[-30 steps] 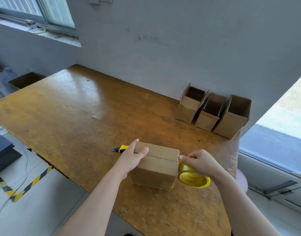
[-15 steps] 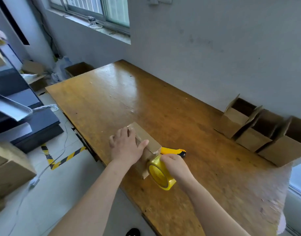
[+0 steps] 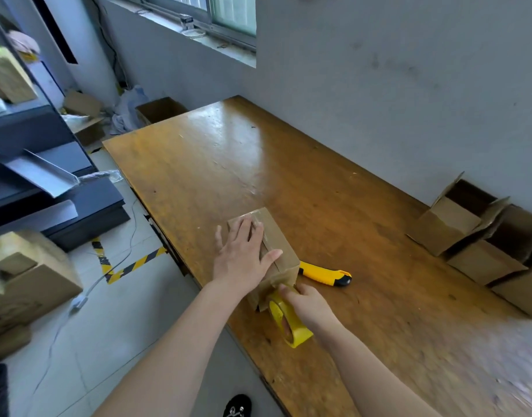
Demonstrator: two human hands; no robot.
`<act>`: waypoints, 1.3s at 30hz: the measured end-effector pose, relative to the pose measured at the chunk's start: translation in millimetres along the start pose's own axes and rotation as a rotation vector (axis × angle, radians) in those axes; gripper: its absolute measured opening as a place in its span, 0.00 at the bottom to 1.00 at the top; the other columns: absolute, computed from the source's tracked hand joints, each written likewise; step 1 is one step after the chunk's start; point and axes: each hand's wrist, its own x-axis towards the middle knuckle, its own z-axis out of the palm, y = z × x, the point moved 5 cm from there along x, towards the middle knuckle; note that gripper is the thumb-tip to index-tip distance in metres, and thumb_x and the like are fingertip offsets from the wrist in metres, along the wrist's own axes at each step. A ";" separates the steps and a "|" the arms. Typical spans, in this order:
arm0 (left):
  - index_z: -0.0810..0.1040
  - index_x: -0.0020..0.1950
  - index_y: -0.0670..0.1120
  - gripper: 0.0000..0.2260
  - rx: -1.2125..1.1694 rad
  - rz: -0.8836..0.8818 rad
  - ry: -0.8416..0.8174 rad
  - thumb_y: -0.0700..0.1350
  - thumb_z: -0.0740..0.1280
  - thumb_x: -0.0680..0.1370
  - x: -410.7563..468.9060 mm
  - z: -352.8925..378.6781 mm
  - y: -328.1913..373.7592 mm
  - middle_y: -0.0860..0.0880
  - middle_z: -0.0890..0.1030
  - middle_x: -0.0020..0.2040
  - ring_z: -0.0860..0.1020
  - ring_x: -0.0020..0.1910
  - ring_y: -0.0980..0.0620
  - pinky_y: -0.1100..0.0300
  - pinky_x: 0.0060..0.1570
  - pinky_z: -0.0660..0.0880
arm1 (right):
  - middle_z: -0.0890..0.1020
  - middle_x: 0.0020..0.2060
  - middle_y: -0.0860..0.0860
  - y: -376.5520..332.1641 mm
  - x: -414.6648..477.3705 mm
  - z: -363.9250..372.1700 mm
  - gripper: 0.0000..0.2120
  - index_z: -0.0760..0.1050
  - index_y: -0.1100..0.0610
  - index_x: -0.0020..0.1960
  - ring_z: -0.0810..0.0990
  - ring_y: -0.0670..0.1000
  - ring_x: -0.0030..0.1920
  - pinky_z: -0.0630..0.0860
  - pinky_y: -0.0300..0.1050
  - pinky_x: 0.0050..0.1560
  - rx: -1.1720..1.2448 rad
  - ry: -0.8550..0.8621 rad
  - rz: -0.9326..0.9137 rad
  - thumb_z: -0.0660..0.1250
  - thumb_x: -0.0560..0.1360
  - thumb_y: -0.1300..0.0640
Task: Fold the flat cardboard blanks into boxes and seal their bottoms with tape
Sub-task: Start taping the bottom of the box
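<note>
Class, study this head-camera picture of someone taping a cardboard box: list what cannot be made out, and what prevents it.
1. Flap seam on the box: partly covered by the left hand.
2. Tape roll: its far side is hidden by the right hand.
3. Finished boxes: the row is cut off by the right edge.
4. Utility knife: its rear end is behind the box.

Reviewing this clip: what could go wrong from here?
1. The box sits near the table edge; pulling the tape roll toward the person could drag it off unless the left hand presses firmly.
2. The cutter lies just behind the box; a blind reach by the right hand might meet its tip. Whether the blade is out cannot be seen.
</note>
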 end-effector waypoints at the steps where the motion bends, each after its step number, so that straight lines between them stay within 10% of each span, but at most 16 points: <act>1: 0.61 0.77 0.50 0.30 0.016 0.028 0.075 0.65 0.49 0.80 -4.2 -4.5 4.6 0.45 0.59 0.77 0.54 0.77 0.46 0.45 0.74 0.51 | 0.80 0.52 0.50 -0.1 3.2 1.8 0.15 0.76 0.52 0.58 0.79 0.53 0.54 0.78 0.55 0.59 0.011 0.002 0.007 0.62 0.79 0.43; 11: 0.44 0.80 0.43 0.43 0.048 0.119 -0.051 0.65 0.61 0.77 -12.3 1.8 14.8 0.45 0.47 0.80 0.45 0.78 0.44 0.48 0.76 0.45 | 0.78 0.57 0.46 3.9 0.0 4.2 0.22 0.72 0.49 0.65 0.77 0.50 0.56 0.74 0.47 0.58 -0.003 -0.056 -0.041 0.63 0.77 0.37; 17: 0.47 0.79 0.42 0.42 0.066 0.126 0.026 0.62 0.63 0.76 -12.6 6.3 19.2 0.43 0.50 0.79 0.48 0.78 0.42 0.46 0.77 0.46 | 0.83 0.50 0.50 21.3 -0.8 8.7 0.34 0.73 0.48 0.61 0.82 0.52 0.49 0.80 0.50 0.55 0.040 -0.247 -0.120 0.78 0.59 0.39; 27: 0.65 0.75 0.43 0.37 -0.015 0.254 0.283 0.57 0.74 0.72 -24.3 22.3 10.8 0.38 0.65 0.76 0.62 0.76 0.39 0.45 0.73 0.58 | 0.83 0.48 0.54 15.6 -8.0 9.2 0.29 0.72 0.48 0.61 0.83 0.52 0.45 0.81 0.50 0.50 0.119 -0.229 -0.175 0.79 0.65 0.45; 33: 0.69 0.60 0.44 0.15 -0.627 -0.189 0.555 0.44 0.66 0.75 -73.5 26.4 -0.5 0.44 0.70 0.58 0.70 0.57 0.44 0.52 0.54 0.72 | 0.81 0.53 0.51 12.3 -13.9 6.5 0.24 0.71 0.49 0.61 0.81 0.52 0.53 0.79 0.50 0.55 0.053 -0.189 -0.202 0.77 0.69 0.51; 36: 0.70 0.48 0.46 0.02 -0.982 -0.477 0.262 0.42 0.62 0.80 -86.9 45.9 7.3 0.51 0.73 0.45 0.74 0.45 0.48 0.61 0.38 0.71 | 0.81 0.52 0.50 10.1 -14.8 6.1 0.20 0.72 0.49 0.59 0.80 0.51 0.53 0.77 0.46 0.52 0.055 -0.183 -0.213 0.75 0.71 0.55; 39: 0.73 0.54 0.48 0.10 -1.247 -0.649 -0.021 0.54 0.64 0.80 -87.2 61.5 22.2 0.53 0.76 0.49 0.75 0.46 0.55 0.62 0.39 0.71 | 0.83 0.51 0.52 8.6 -16.1 8.3 0.17 0.74 0.50 0.58 0.81 0.53 0.53 0.78 0.50 0.55 0.081 -0.208 -0.211 0.72 0.71 0.58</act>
